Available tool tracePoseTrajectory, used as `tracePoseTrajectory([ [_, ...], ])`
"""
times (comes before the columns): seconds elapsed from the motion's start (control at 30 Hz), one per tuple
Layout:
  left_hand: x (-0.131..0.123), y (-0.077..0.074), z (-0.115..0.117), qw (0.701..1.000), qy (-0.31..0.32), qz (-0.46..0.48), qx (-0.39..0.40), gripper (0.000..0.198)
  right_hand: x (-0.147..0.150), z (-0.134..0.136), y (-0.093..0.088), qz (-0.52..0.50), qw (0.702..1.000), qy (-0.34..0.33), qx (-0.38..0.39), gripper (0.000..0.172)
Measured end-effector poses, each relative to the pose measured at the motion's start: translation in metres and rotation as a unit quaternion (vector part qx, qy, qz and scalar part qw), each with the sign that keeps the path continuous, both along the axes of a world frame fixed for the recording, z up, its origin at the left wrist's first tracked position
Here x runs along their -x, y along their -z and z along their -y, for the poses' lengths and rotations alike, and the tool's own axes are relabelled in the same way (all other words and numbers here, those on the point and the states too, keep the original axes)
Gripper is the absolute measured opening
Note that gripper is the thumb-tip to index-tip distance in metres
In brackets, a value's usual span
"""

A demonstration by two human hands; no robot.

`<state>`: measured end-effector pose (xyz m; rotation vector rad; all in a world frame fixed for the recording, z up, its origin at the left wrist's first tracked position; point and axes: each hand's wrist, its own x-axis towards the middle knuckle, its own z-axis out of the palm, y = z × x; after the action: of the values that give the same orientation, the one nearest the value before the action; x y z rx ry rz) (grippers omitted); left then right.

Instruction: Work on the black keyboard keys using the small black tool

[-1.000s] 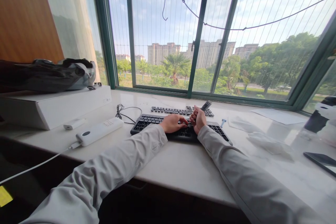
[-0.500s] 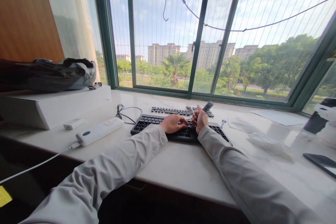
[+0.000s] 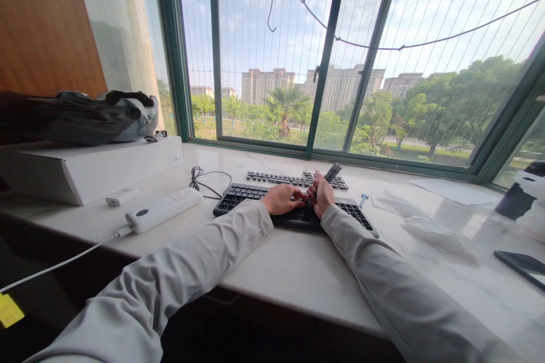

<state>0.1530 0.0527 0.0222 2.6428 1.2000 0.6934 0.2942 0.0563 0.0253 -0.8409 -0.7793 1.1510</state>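
A black keyboard [image 3: 242, 197] lies on the white counter, many of its key positions looking bare of caps. Over its middle, my left hand [image 3: 281, 199] has bent fingers, with thumb and fingertips close together beside my right hand; whatever they pinch is too small to make out. My right hand [image 3: 323, 197] is closed around a dark, flat-ended, brush-like stick [image 3: 332, 172] whose upper end points up and away to the right. Its lower end is hidden by the fingers. Behind the keyboard, loose black keycaps [image 3: 276, 179] lie in rows.
A small light-blue tool [image 3: 363, 201] and clear plastic bags [image 3: 434, 229] lie to the right, near a paper sheet [image 3: 453, 190] and a dark tablet-like device [image 3: 522, 266]. Left are a white plugged-in device [image 3: 164, 211], a coiled black cable [image 3: 196, 178] and a white box [image 3: 85, 170].
The whole view has shifted slightly. My right hand and the brush-like stick have tilted a little, and my fingertips are closer together over the keyboard.
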Motion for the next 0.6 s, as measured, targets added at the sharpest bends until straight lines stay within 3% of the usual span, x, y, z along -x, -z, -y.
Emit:
tracePoseTrajectory([
  [0.2, -0.0002, 0.0015, -0.0005, 1.0, -0.006, 0.001, -0.004, 0.031, 0.0084, 0.0015, 0.0064, 0.016, 0.997, 0.007, -0.07, 0.047],
  [0.33, -0.0005, 0.0023, -0.0011, 1.0, 0.002, 0.004, -0.011, 0.029, 0.009, 0.005, 0.007, 0.033, 0.996, -0.02, -0.082, 0.049],
  [0.6, -0.0001, 0.0018, -0.0016, 1.0, -0.007, 0.006, -0.006, 0.033, 0.0106, 0.0066, 0.0075, 0.056, 0.993, 0.003, -0.102, 0.046],
])
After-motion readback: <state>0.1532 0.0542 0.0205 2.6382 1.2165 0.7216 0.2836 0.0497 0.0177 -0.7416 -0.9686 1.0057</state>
